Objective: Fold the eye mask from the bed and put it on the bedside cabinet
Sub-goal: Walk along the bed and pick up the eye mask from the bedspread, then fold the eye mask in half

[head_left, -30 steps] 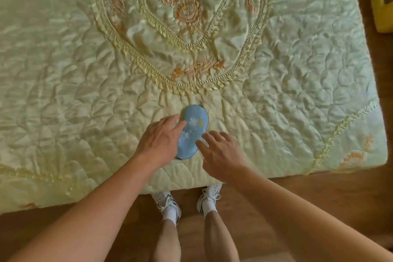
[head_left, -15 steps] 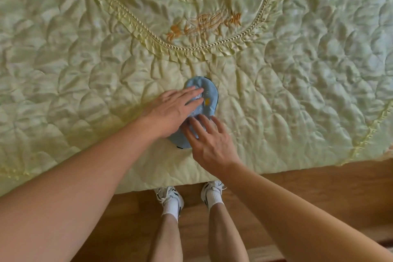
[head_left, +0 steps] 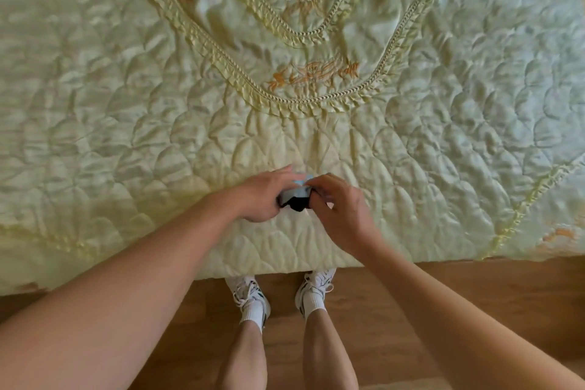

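The light blue eye mask (head_left: 297, 191) with a black underside is bunched up between my two hands, just above the near part of the bed (head_left: 126, 104). My left hand (head_left: 264, 196) grips its left side, fingers curled around it. My right hand (head_left: 340, 209) pinches its right side from above. Only a small blue strip and a black patch of the mask show between the fingers; the rest is hidden. The bedside cabinet is not in view.
The bed is covered by a pale green quilted spread with an embroidered orange flower oval (head_left: 304, 25). Its near edge runs just in front of my feet in white sneakers (head_left: 250, 291) on the wooden floor (head_left: 474, 294).
The mask lay flat on the spread under my fingers before; now both hands have gathered it up and hold it folded between them, closer to the bed's edge.
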Demonstrator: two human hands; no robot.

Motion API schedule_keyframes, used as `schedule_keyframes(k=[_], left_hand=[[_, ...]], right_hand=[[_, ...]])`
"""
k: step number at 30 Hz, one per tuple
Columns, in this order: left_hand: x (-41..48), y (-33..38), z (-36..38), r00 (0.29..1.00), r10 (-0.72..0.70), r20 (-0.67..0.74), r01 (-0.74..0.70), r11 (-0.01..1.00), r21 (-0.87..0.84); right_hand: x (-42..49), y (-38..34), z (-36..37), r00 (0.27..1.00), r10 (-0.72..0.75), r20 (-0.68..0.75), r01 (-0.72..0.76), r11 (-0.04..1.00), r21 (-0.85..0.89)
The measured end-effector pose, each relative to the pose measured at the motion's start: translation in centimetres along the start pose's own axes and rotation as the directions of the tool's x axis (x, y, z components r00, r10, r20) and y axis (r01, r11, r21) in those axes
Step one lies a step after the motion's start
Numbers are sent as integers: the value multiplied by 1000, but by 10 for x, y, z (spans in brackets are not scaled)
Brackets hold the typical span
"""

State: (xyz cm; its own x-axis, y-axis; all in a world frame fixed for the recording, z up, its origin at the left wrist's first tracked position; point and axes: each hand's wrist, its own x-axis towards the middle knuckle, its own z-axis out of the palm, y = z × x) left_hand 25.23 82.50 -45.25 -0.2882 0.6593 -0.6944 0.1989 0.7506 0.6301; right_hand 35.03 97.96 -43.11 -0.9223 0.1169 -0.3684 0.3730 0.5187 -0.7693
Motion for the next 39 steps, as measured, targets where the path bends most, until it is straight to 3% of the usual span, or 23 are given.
schedule_keyframes(k=[2,3,6,9,12,16,17,22,26,32,39], left_hand=[[-26,19,-7,995,-104,11,100,918,-384],[-41,29,-11,993,-117,11,107,861,-497],[-86,58,-21,999,-32,-37,-4,687,-727],[-134,90,-29,993,36,-115,-117,527,-842],[-179,126,-39,967,-37,-252,-201,495,-845],[-243,167,-55,906,-137,-400,-289,491,-822],[-259,175,-58,895,-148,-421,-304,487,-819],[-323,203,-66,855,-182,-485,-361,462,-810],[-352,214,-65,853,-222,-472,-347,435,-831],[-377,224,-61,866,-225,-446,-327,420,-846],[-384,237,-62,870,-228,-438,-334,382,-862]], right_hand=[[-3,-28,-23,994,105,29,-107,990,93],[-5,-42,-34,991,130,35,-134,980,149],[-13,-88,-65,976,209,55,-215,916,339],[-22,-141,-93,960,279,36,-263,846,463],[-36,-193,-119,956,288,60,-271,783,559],[-60,-247,-143,944,294,150,-304,596,743],[-67,-258,-147,949,259,180,-303,591,747],[-102,-311,-156,966,34,256,-198,731,653],[-117,-340,-158,978,13,210,-144,770,621],[-136,-359,-158,985,3,174,-119,741,661],[-144,-371,-165,999,-48,4,37,817,575]])
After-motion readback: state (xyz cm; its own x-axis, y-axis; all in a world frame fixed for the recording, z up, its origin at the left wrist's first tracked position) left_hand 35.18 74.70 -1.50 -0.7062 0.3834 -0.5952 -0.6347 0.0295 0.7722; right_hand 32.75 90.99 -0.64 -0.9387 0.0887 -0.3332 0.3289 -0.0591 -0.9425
